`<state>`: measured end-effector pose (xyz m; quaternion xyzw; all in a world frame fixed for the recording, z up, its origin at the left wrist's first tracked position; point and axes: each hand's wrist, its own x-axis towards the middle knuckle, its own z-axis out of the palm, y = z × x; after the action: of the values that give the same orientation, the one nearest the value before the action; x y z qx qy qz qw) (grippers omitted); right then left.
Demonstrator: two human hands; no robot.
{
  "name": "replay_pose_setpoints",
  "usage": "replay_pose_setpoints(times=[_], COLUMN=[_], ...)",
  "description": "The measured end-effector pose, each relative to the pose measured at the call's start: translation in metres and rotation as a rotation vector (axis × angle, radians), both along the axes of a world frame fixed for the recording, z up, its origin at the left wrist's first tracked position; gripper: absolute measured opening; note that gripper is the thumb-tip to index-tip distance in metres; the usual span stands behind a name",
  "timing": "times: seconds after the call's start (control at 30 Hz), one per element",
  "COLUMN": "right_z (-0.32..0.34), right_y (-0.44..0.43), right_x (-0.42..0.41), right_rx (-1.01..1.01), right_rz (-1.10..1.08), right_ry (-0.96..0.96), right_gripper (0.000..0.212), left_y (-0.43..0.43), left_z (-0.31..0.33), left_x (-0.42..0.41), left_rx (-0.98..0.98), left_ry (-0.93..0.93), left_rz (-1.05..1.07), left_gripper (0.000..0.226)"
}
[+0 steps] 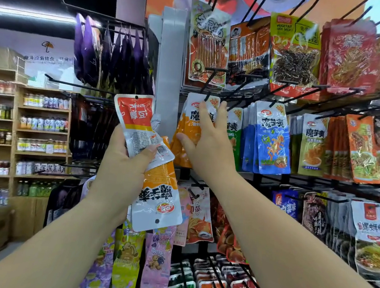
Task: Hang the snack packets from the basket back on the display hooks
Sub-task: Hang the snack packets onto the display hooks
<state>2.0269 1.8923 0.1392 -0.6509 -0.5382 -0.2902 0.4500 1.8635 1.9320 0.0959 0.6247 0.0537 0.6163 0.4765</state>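
Our left hand (pixel 121 160) grips two packets: red-white packet (pixel 135 114) upright, orange-white packet (pixel 158 194) upside down. Our right hand (pixel 207 145) lies flat, fingers straight, against the hung packet (pixel 189 120) under its hook (pixel 207 81).

left forearm (pixel 56 247) bare, right forearm (pixel 291 243) bare; left grip (pixel 120 171), right grip (pixel 209 150) bare too

Green-yellow packet (pixel 292 49), top row: "VEGETARIAN MEAT", partly under glare.
Blue packet (pixel 272 138), middle row: "魔芋爽", corner "20%".
The same three characters stand on the green packet (pixel 313 145) and, inverted, on the upside-down orange packet (pixel 158 194).
Hanging orange packet (pixel 188 125): "20%" legible, characters partly covered.
Red-and-white packet (pixel 135 114): "厚豆".
White packet (pixel 373 224), lower right: "螺蛳粉".
Shelf bottle labels: illegible.
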Motion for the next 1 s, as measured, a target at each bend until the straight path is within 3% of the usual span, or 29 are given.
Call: replay_pose_setpoints(times=[0.23,0.5,0.73,1.0], right_z=[-0.003,-0.003,-0.004,-0.001], right_y=[0.001,-0.004,-0.013,-0.023], right_x=[0.014,0.019,0.021,0.015], right_rx=[-0.006,-0.008,-0.177,-0.279], right_rz=[-0.026,-0.219,-0.199,-0.149], right_ry=[-0.074,-0.454,-0.431,-0.405], right_gripper=[0.084,0.06,0.051,0.06], left_y=[0.001,-0.003,-0.007,-0.013], left_z=[-0.002,0.002,0.002,0.003], left_x=[0.002,0.002,0.005,0.007], left_rx=[-0.012,0.006,0.004,-0.016], left_ry=[0.01,0.001,0.012,0.025], left_rz=[0.005,0.011,0.012,0.016], left_gripper=[0.033,0.034,0.033,0.035])
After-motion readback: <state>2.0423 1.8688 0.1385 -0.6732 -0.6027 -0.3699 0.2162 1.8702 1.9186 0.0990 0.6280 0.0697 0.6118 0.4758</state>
